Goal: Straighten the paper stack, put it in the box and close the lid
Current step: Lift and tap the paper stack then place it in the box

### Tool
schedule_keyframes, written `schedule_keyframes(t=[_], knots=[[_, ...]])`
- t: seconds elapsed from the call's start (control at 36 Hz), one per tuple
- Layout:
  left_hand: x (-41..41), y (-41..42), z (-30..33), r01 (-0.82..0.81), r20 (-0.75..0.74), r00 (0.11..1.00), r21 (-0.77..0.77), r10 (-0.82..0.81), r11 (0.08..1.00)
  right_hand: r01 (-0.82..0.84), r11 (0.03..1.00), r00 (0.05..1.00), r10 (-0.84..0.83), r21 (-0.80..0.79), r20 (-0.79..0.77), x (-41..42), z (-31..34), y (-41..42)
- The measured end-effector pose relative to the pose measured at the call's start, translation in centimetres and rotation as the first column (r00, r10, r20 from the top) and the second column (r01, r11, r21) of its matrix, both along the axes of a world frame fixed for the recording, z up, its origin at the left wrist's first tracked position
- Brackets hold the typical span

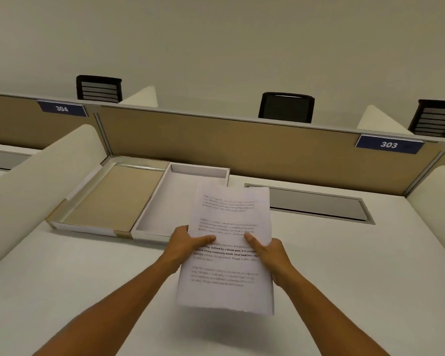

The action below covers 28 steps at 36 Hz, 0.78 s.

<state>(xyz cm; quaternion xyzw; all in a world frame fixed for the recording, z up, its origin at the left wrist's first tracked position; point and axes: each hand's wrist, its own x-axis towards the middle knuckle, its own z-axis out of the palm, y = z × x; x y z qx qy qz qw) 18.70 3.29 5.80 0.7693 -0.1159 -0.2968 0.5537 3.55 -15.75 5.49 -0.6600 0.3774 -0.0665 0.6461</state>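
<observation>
A stack of white printed paper (229,276) is held above the desk, its far end reaching over the near right corner of the box. My left hand (184,244) grips the stack's left edge with the thumb on top. On the right edge sits my right hand (270,255), thumb also on top. The white box (165,199) lies open and empty at the back of the desk. Its lid (113,201), tan inside, lies flat and open to the left, joined to the box.
A white desk (344,265) has a grey cable flap (316,205) at the back right. A tan partition (242,147) with the sign 303 (389,144) runs behind. Cream side dividers stand left and right. Black chairs show beyond the partition.
</observation>
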Motion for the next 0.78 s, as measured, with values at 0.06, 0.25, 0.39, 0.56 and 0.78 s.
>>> schedule_keyframes(t=[0.06,0.25,0.39,0.56,0.78], knots=[[2.0,0.4,0.2,-0.009,-0.014,1.000,0.029,0.010,1.000,-0.002,0.999,1.000,0.002,0.040,-0.014,2.2,0.1,0.1],[9.6,1.6,1.0,-0.018,-0.079,0.997,0.026,0.020,1.000,-0.026,0.991,0.998,0.034,0.133,-0.059,10.2,0.9,0.5],[15.3,1.4,1.2,-0.023,-0.039,0.999,0.056,0.025,0.998,-0.019,0.986,0.998,0.028,0.163,-0.053,15.6,1.1,0.7],[21.2,0.5,1.3,-0.001,-0.012,1.000,0.120,0.002,0.993,0.000,0.978,0.996,0.019,0.206,-0.089,21.2,0.6,0.4],[26.1,-0.4,-1.9,0.007,-0.043,0.999,0.188,0.001,0.982,0.063,0.962,0.992,-0.031,0.266,-0.122,25.8,-1.5,0.2]])
